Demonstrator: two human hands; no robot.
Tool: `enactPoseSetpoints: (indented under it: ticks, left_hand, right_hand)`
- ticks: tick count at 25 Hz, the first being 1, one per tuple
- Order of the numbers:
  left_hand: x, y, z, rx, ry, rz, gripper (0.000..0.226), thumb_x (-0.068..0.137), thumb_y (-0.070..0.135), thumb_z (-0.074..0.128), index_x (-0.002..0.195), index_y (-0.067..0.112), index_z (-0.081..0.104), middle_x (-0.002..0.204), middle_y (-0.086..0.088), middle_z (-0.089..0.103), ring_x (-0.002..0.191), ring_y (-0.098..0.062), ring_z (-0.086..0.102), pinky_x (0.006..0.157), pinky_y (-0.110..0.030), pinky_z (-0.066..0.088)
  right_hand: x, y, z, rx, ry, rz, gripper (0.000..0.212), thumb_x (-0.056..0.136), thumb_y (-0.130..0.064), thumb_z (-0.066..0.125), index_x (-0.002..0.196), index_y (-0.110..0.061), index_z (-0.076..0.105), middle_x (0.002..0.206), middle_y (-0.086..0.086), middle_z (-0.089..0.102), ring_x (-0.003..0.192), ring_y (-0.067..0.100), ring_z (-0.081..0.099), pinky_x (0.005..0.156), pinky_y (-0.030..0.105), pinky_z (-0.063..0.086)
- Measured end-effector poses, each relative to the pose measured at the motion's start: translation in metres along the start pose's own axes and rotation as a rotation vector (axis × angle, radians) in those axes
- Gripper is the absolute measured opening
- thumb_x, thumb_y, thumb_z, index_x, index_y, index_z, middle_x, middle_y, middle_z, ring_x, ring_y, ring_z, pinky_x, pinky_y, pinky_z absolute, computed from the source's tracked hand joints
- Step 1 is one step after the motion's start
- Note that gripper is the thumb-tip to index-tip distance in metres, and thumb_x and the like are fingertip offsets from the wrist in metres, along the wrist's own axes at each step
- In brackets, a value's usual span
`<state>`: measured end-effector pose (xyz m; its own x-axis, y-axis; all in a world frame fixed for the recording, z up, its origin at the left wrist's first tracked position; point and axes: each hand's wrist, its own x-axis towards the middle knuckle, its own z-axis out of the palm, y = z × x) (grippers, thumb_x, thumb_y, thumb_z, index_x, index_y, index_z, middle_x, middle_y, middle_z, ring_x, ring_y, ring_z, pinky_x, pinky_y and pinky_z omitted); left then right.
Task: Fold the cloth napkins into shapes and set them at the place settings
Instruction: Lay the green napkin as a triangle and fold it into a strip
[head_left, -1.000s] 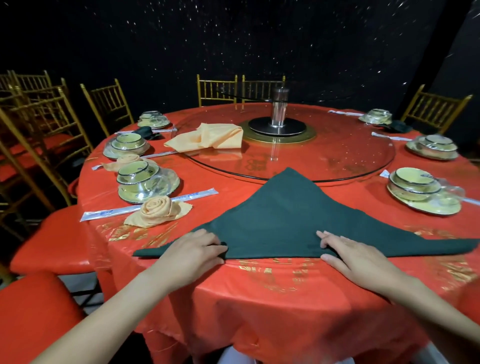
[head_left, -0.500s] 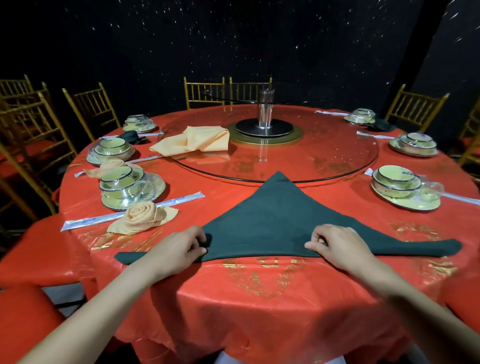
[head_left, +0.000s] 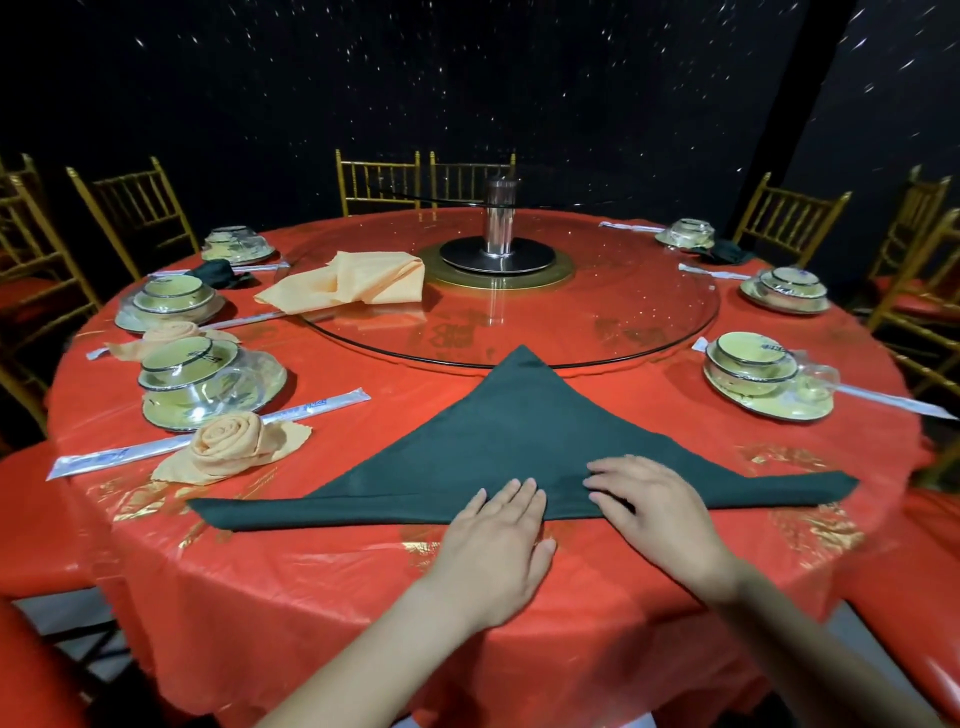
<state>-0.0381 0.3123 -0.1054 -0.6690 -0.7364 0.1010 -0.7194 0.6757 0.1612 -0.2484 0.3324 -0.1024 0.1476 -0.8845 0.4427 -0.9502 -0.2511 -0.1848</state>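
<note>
A dark green napkin lies flat on the red tablecloth, folded into a wide triangle with its tip toward the glass turntable. A narrow fold runs along its near edge. My left hand rests flat on the near edge at the middle, fingers straight. My right hand presses flat on the cloth just to the right of it. A peach napkin rolled into a rose sits by the left place setting. A loose peach napkin lies on the turntable.
Place settings of stacked bowls and plates ring the round table, one at the right. Wrapped chopsticks lie beside them. The glass turntable has a metal post. Gold chairs surround the table.
Both hands have slid inward along the napkin's near edge to its middle. The right hand's fingers, curled half a second ago, now lie flat.
</note>
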Motion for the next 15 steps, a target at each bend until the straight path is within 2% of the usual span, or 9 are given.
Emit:
enactPoseSetpoints:
  ticks: [1,2,3,4,6,8,11,13,15]
  left_hand:
    - [0.0,0.0,0.0,0.006,0.001,0.009,0.095,0.069,0.057,-0.013,0.151,0.016,0.012,0.159,0.0,0.008,0.146,-0.012,0.003,0.116,-0.032,-0.001]
    - [0.0,0.001,0.0,0.015,0.0,0.015,0.093,0.071,0.057,-0.012,0.151,0.016,0.011,0.159,0.001,0.007,0.145,-0.011,0.001,0.115,-0.031,-0.002]
    - [0.0,0.002,-0.001,0.023,-0.007,0.014,0.088,0.076,0.057,-0.009,0.151,0.017,0.01,0.159,0.001,0.006,0.145,-0.01,0.0,0.115,-0.03,-0.003]
    - [0.0,0.003,-0.003,0.026,-0.025,0.005,0.078,0.085,0.057,-0.003,0.151,0.017,0.009,0.159,0.002,0.004,0.145,-0.01,-0.001,0.115,-0.029,-0.004]
    - [-0.001,0.002,-0.004,0.026,-0.054,-0.005,0.062,0.098,0.049,0.013,0.151,0.018,0.007,0.159,0.003,0.001,0.145,-0.009,-0.003,0.115,-0.029,-0.005]
    - [-0.002,0.001,-0.004,0.035,-0.042,0.003,0.067,0.094,0.055,0.004,0.151,0.019,0.006,0.159,0.005,0.0,0.145,-0.007,-0.005,0.115,-0.028,-0.006]
    - [0.0,-0.001,0.001,0.026,-0.019,0.013,0.105,0.064,0.069,-0.028,0.151,0.021,0.005,0.159,0.007,0.0,0.144,-0.006,-0.006,0.11,-0.025,-0.009]
    - [0.001,-0.003,0.003,0.029,-0.025,0.013,0.117,0.053,0.07,-0.038,0.151,0.022,0.006,0.158,0.007,0.001,0.144,-0.005,-0.007,0.108,-0.025,-0.011]
    - [0.001,-0.003,0.004,0.03,-0.025,0.008,0.121,0.051,0.071,-0.041,0.151,0.023,0.006,0.158,0.008,0.001,0.142,-0.004,-0.009,0.107,-0.024,-0.013]
  right_hand:
    - [-0.007,0.005,-0.002,0.036,-0.084,-0.063,0.042,0.091,-0.048,0.044,0.109,-0.021,0.07,0.122,-0.007,0.063,0.114,0.011,0.059,0.103,0.021,0.034]
    - [-0.013,0.01,-0.005,0.054,-0.197,-0.096,0.059,0.092,-0.06,0.03,0.126,-0.023,0.06,0.138,-0.009,0.048,0.13,0.004,0.042,0.112,0.018,0.02]
    - [-0.019,0.016,-0.011,0.058,-0.312,-0.101,0.073,0.088,-0.071,0.013,0.14,-0.028,0.042,0.148,-0.014,0.029,0.14,-0.002,0.02,0.115,0.015,0.006]
    - [-0.024,0.025,-0.015,0.041,-0.411,-0.081,0.081,0.081,-0.077,-0.001,0.145,-0.033,0.023,0.15,-0.019,0.012,0.141,-0.006,0.001,0.113,0.013,-0.005]
    - [-0.032,0.045,-0.025,-0.045,-0.501,-0.045,0.086,0.069,-0.081,-0.017,0.142,-0.039,0.0,0.149,-0.023,-0.004,0.135,-0.011,-0.017,0.107,0.009,-0.015]
    - [-0.038,0.06,-0.031,-0.073,-0.526,0.003,0.089,0.063,-0.083,-0.022,0.139,-0.041,-0.006,0.149,-0.023,-0.008,0.133,-0.011,-0.021,0.103,0.008,-0.019]
    - [-0.045,0.073,-0.037,-0.088,-0.514,0.063,0.091,0.06,-0.083,-0.025,0.139,-0.042,-0.007,0.149,-0.023,-0.009,0.133,-0.011,-0.022,0.102,0.008,-0.021]
    - [-0.049,0.082,-0.04,-0.09,-0.535,0.072,0.094,0.061,-0.083,-0.024,0.143,-0.041,-0.004,0.149,-0.023,-0.009,0.133,-0.011,-0.021,0.102,0.008,-0.022]
    - [-0.054,0.091,-0.043,-0.108,-0.532,0.09,0.095,0.066,-0.084,-0.018,0.146,-0.036,-0.002,0.15,-0.022,-0.008,0.132,-0.011,-0.021,0.102,0.008,-0.02]
